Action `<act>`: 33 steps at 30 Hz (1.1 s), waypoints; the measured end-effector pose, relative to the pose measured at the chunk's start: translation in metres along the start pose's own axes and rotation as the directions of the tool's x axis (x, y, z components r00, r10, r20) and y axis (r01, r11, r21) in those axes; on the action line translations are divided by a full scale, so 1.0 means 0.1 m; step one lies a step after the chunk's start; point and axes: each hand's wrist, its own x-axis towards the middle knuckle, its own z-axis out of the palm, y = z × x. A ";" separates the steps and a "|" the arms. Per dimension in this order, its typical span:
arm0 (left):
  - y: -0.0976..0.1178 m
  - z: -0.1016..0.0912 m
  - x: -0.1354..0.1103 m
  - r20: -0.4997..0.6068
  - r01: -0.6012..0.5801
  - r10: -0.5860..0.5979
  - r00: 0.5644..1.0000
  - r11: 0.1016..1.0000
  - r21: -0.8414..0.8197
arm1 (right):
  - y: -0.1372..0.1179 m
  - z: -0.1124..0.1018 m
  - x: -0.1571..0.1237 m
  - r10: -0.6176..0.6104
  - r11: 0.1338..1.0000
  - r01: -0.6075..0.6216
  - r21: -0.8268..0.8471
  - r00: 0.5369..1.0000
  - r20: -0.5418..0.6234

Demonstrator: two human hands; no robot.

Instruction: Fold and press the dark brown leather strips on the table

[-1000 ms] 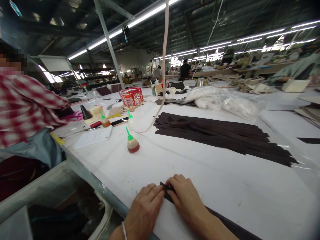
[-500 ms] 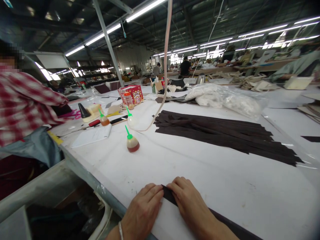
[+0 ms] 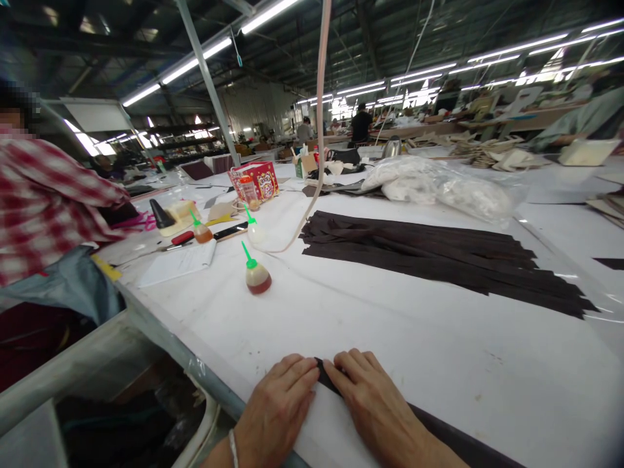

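A long dark brown strip, perhaps leather or fabric, runs along the near part of the white table toward the lower right. At its far left end, my left hand has its fingers pressed together on the strip's tip. My right hand is just beside it, fingers curled and closed on the same strip, a short dark piece showing between the hands. Both thumbs are largely hidden. A pile of similar dark strips lies farther back on the right.
A squeeze bottle with green nozzle and reddish liquid stands ahead, near two more such bottles. A notebook, phone, red box and plastic bag lie beyond. A co-worker's checked sleeve is at left.
My right hand's fingers have curled and shifted slightly along the strip; my left hand stays almost in place. The view has moved a little.
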 end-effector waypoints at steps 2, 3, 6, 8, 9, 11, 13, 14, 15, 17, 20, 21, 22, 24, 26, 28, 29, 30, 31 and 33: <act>0.00 -0.02 0.00 0.023 0.009 -0.008 1.000 0.999 -0.034 | 0.00 -0.01 0.00 -0.018 1.000 0.018 -0.015 1.000 0.012; 0.00 -0.03 0.00 0.039 0.016 -0.014 0.999 0.999 -0.050 | 0.00 -0.02 -0.01 -0.023 1.000 0.023 -0.020 1.000 0.020; -0.02 -0.05 -0.02 0.058 0.087 -0.082 0.995 0.993 -0.075 | 0.00 -0.05 -0.01 -0.036 0.998 0.038 -0.045 0.999 0.038; -0.04 -0.06 -0.04 0.051 0.140 -0.137 0.989 0.987 -0.072 | 0.00 -0.06 0.00 -0.039 0.997 0.042 -0.061 0.998 0.050; -0.05 -0.07 -0.04 0.048 0.157 -0.154 0.987 0.986 -0.065 | 0.00 -0.06 0.00 -0.036 0.997 0.040 -0.067 0.998 0.060; -0.07 -0.09 -0.05 0.060 0.153 -0.150 0.987 0.987 -0.046 | 0.00 -0.07 0.02 -0.025 0.997 0.032 -0.073 0.996 0.090; -0.08 -0.12 -0.04 0.077 0.127 -0.125 0.989 0.992 -0.025 | -0.01 -0.08 0.04 -0.015 0.996 0.025 -0.086 0.994 0.111; -0.08 -0.13 -0.02 0.088 0.106 -0.104 0.991 0.994 -0.019 | -0.01 -0.08 0.04 -0.010 0.995 0.021 -0.095 0.993 0.115; -0.07 -0.15 0.00 0.097 0.080 -0.078 0.992 0.997 -0.018 | -0.02 -0.08 0.05 -0.008 0.994 0.021 -0.105 0.993 0.114; -0.05 -0.18 0.06 0.100 0.019 -0.016 0.995 0.999 -0.029 | -0.01 -0.07 0.05 -0.005 0.992 0.018 -0.127 0.995 0.100; -0.03 -0.23 0.17 0.101 -0.066 0.072 0.992 0.996 -0.054 | 0.01 -0.08 0.03 0.018 0.991 -0.005 -0.137 0.996 0.093; -0.03 -0.25 0.20 0.108 -0.087 0.093 0.990 0.994 -0.060 | 0.02 -0.09 0.02 0.025 0.991 -0.012 -0.132 0.995 0.096; -0.03 -0.26 0.23 0.121 -0.103 0.110 0.987 0.993 -0.064 | 0.03 -0.10 0.00 0.032 0.992 -0.019 -0.124 0.995 0.099; -0.03 -0.27 0.26 0.146 -0.117 0.127 0.981 0.990 -0.074 | 0.05 -0.12 -0.03 0.028 0.994 -0.018 -0.107 0.995 0.096; -0.04 -0.26 0.27 0.172 -0.099 0.114 0.979 0.991 -0.089 | 0.08 -0.16 -0.08 0.002 0.995 0.007 -0.102 0.996 0.091; -0.04 -0.24 0.27 0.202 -0.063 0.083 0.976 0.993 -0.101 | 0.11 -0.20 -0.13 -0.036 0.993 0.046 -0.107 0.995 0.095; -0.04 -0.22 0.27 0.219 -0.045 0.067 0.973 0.994 -0.104 | 0.12 -0.22 -0.15 -0.054 0.991 0.065 -0.114 0.994 0.099; -0.04 -0.21 0.28 0.234 -0.030 0.054 0.971 0.994 -0.105 | 0.13 -0.24 -0.17 -0.067 0.989 0.079 -0.122 0.992 0.103; -0.04 -0.20 0.28 0.246 -0.021 0.047 0.968 0.994 -0.106 | 0.14 -0.27 -0.18 -0.078 0.987 0.091 -0.131 0.991 0.106; -0.02 -0.18 0.29 0.263 -0.018 0.046 0.964 0.994 -0.108 | 0.16 -0.30 -0.20 -0.100 0.982 0.117 -0.146 0.988 0.115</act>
